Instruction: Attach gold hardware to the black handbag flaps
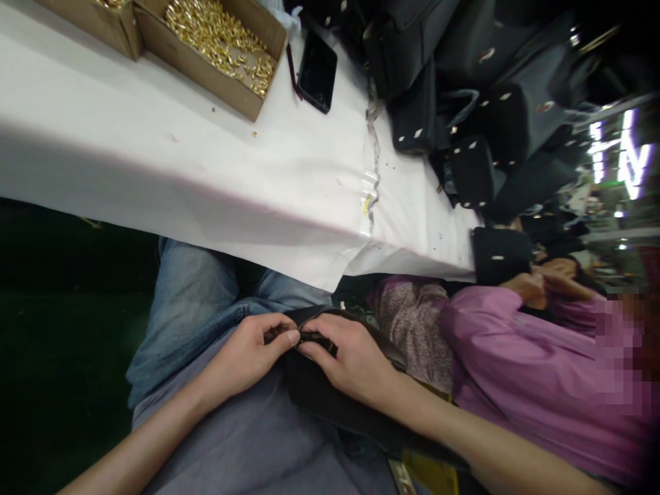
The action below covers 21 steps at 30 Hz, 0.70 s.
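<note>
A black bag [320, 395] of leather-like material lies across my lap, partly hidden by my hands and arms. My left hand [265, 344] pinches its upper edge between thumb and fingers. Close beside it, my right hand [348, 350] grips the same edge, thumb below and fingers curled over the top. The fingertips of both hands nearly meet. Whether a small part sits between them is hidden.
The white-covered table [216, 165] stands in front of my knees. On it are a cardboard box [252, 106] of small gold metal pieces, a phone [318, 72] and many black bags [469, 165] at right. A co-worker in a purple top [495, 344] sits at my right.
</note>
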{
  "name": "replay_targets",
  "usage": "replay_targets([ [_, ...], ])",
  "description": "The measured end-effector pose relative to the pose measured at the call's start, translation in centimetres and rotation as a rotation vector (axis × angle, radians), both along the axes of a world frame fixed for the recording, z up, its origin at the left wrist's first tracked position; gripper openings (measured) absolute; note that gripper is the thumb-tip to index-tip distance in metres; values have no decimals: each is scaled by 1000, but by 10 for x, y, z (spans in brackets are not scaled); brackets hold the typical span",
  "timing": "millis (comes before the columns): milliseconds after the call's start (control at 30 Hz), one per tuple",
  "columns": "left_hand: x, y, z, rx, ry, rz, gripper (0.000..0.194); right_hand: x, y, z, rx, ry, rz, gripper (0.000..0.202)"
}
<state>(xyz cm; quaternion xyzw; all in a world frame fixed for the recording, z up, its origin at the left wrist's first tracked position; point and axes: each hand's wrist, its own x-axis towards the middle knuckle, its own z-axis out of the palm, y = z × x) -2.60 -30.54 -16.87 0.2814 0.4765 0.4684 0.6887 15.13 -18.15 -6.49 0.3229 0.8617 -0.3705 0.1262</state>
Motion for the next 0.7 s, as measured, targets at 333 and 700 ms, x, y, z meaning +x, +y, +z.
replay_targets([
  [333, -5, 0, -4, -20, -56, -6, 36, 0, 7, -7, 35, 17, 156, 4],
  [700, 10, 10, -17, -171, -164, 174, 71, -4, 4, -27, 346, 371, 27, 18],
])
